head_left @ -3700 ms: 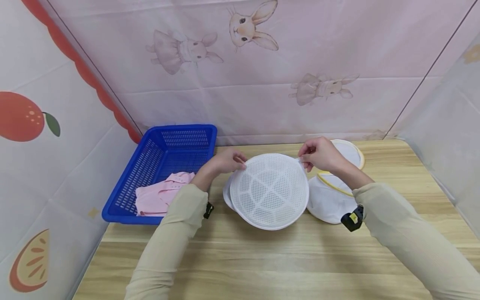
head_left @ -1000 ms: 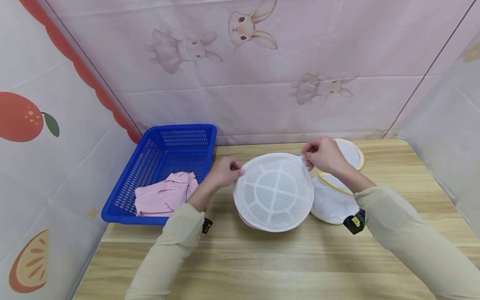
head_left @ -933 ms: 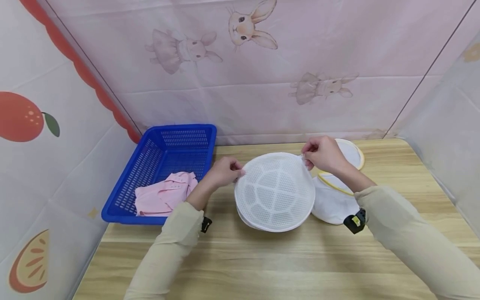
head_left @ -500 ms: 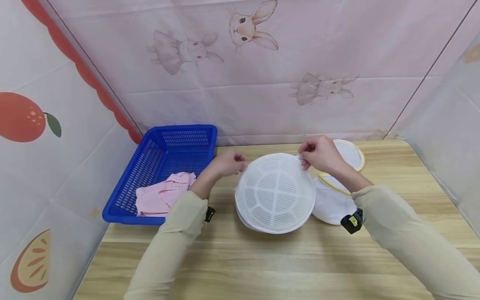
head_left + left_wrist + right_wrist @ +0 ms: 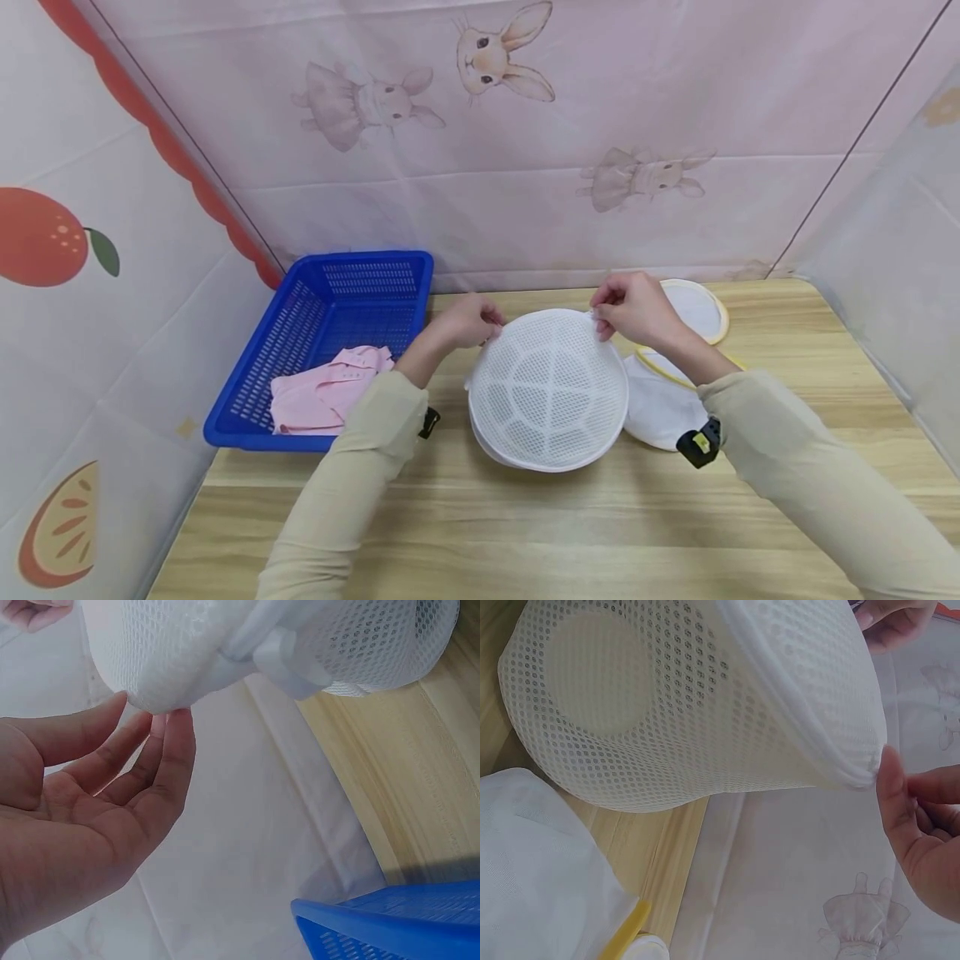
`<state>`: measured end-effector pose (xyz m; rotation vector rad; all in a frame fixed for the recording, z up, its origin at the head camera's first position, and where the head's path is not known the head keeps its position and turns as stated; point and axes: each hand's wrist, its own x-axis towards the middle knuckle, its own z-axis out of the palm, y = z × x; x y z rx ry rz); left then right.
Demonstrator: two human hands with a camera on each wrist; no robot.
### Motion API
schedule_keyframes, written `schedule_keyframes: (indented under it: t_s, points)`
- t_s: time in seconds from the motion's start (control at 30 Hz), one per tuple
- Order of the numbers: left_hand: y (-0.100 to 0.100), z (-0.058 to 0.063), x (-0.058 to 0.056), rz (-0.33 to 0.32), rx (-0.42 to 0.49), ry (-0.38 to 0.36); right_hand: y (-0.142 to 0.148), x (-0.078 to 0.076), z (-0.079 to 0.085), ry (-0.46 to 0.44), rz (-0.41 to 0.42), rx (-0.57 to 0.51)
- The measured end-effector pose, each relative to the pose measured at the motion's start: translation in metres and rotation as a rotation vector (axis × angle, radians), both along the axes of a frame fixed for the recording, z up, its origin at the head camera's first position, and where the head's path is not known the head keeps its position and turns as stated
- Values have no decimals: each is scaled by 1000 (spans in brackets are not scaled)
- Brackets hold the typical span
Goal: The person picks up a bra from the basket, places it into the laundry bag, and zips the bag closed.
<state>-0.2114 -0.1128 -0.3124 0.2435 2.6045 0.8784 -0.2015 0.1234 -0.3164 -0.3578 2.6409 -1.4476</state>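
A round white mesh laundry bag [image 5: 551, 400] stands at the middle of the table, tilted so its panelled round face is toward me. My left hand [image 5: 467, 321] holds its upper left rim; in the left wrist view the thumb and fingertips [image 5: 180, 724] meet the mesh edge. At the upper right rim, my right hand [image 5: 636, 310] pinches the edge between thumb and forefinger, and a zip-like seam [image 5: 802, 720] runs up to that spot in the right wrist view. What lies inside the bag cannot be made out.
To the left, a blue plastic basket [image 5: 225, 417] holds a folded pink garment [image 5: 330, 392]. Right of the bag, partly behind my right forearm, lies a white bag with yellow trim [image 5: 660, 408], with a round yellow-edged lid [image 5: 697, 310] behind it. A printed curtain [image 5: 510, 225] backs the table.
Over the last second my left hand has shifted right and up along the rim. My right hand has drifted slightly left, still pinching the edge. The bag's face has sunk slightly.
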Motion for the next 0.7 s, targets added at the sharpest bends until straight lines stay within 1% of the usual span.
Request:
schedule_keyframes:
  t_s: [0.33, 0.43, 0.6, 0.7]
  points:
    - [0, -3, 1, -18, -29, 20, -4, 1, 1, 4, 14, 7]
    - [1, -2, 2, -1, -36, 17, -4, 1, 2, -1, 12, -2]
    - [2, -2, 4, 48, -14, -6, -5, 2, 4, -14, 11, -4]
    - [1, -1, 4, 66, -29, 11, -6, 1, 5, -15, 8, 8]
